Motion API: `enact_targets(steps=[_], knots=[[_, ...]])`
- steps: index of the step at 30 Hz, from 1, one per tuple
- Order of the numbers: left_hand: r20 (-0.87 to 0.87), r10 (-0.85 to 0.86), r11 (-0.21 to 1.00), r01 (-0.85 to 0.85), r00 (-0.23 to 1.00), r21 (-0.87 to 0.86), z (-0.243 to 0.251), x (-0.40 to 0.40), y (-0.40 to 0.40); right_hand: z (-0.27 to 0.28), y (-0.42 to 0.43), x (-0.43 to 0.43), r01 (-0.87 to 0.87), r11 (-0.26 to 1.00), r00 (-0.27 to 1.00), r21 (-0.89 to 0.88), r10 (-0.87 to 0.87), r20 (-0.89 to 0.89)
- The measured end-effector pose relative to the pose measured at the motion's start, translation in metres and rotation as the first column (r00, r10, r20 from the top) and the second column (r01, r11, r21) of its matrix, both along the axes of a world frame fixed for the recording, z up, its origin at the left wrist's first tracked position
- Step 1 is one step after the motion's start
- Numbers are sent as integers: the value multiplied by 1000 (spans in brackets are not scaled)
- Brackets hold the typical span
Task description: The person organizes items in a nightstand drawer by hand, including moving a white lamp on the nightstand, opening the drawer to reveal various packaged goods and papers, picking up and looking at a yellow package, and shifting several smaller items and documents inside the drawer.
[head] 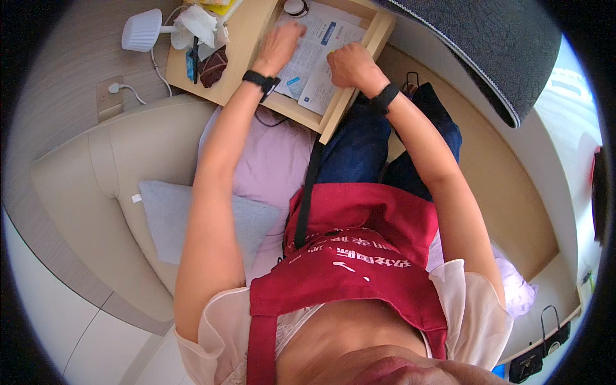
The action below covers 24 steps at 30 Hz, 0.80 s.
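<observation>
An open wooden drawer (328, 126) holds printed papers (315, 48), with a small round white-lidded container (295, 8) at its far left corner and a small blue-and-clear packet (294, 85) near its front. My left hand (280, 45) is over the drawer's left side, blurred, with its fingertips largely hidden. My right hand (353, 67) is curled over the papers by the drawer's right wall. A bit of something yellow shows at its fingers, too small to name. Both wrists wear black bands.
Left of the drawer, the wooden nightstand top (240, 48) carries crumpled white tissue or plastic (197, 24), a dark red patterned cloth or pouch (213, 67) and a white pleated lamp (142, 30). A padded bed headboard (77, 163), a grey-blue pillow (168, 211) and dark blue trousers (356, 139) lie nearer.
</observation>
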<state>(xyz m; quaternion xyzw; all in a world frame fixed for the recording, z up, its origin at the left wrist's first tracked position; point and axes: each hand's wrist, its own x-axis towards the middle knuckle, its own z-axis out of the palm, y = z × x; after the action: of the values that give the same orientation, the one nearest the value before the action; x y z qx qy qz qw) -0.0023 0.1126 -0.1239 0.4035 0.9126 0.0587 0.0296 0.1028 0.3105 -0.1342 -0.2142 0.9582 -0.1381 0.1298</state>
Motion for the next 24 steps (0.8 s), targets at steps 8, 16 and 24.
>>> enact_targets(steps=[8, 16, 24], knots=[[344, -337, 867, 431, 876, -250, -5, 60, -24, -6, -3, -1, 13, 1000, 999, 8, -13, -40], [320, -409, 870, 471, 855, -146, -12, 51, -43, 2, -1, 2, 15, 1000, 998, 2, -15, -58], [151, 95, 994, -86, 984, -66, 12, 2, 0, -8, -2, 2, 9, 1000, 999, -17, -10, -35]])
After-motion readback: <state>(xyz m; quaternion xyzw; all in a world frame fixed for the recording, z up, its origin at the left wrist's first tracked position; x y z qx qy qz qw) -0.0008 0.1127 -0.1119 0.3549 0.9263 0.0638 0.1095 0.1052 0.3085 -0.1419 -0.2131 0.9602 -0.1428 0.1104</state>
